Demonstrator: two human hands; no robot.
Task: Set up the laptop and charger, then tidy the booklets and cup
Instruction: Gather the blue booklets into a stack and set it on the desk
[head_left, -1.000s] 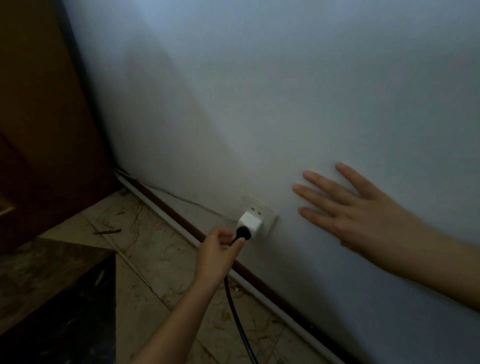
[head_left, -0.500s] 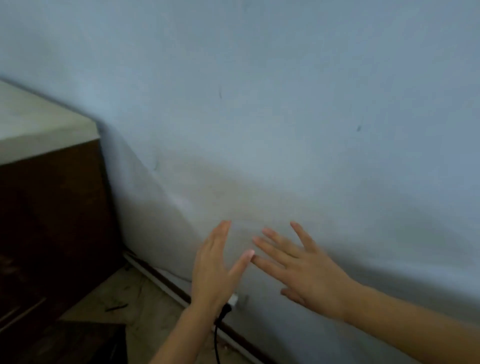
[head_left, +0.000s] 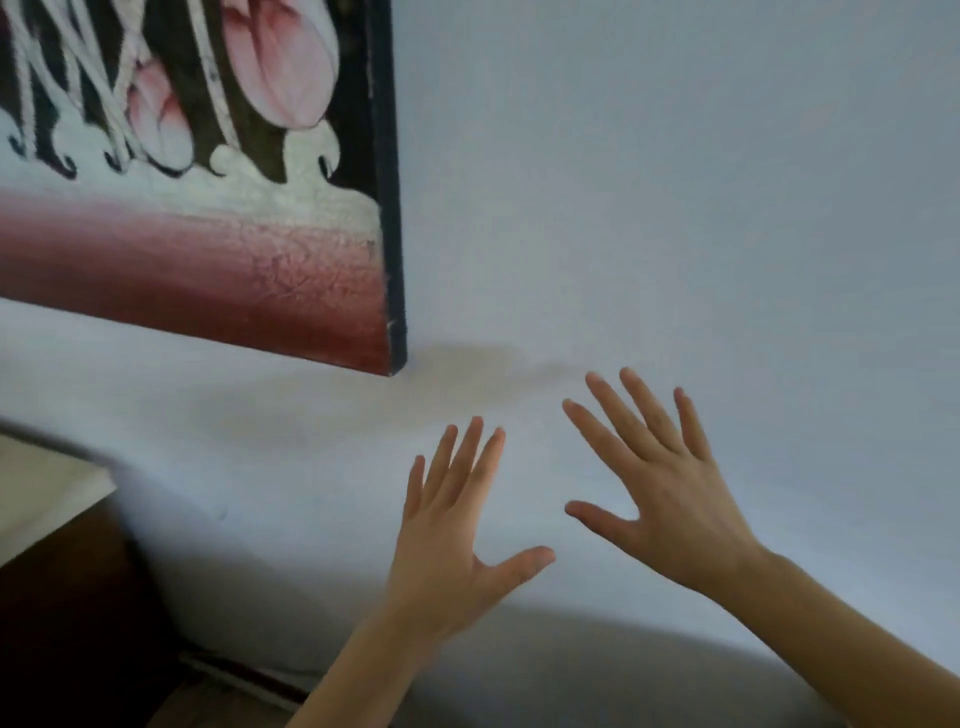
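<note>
Left hand (head_left: 457, 551) has let go of the plug; both hands, incl. right hand (head_left: 670, 499), now empty w/ fingers spread before the wall (head_left: 675, 208), painting (head_left: 208, 197) newly in view.

I can read no text, label, brand, number or sign anywhere in my view, neither on the flower painting (head_left: 208, 260) nor on the pale wall (head_left: 675, 182) it hangs on.
</note>
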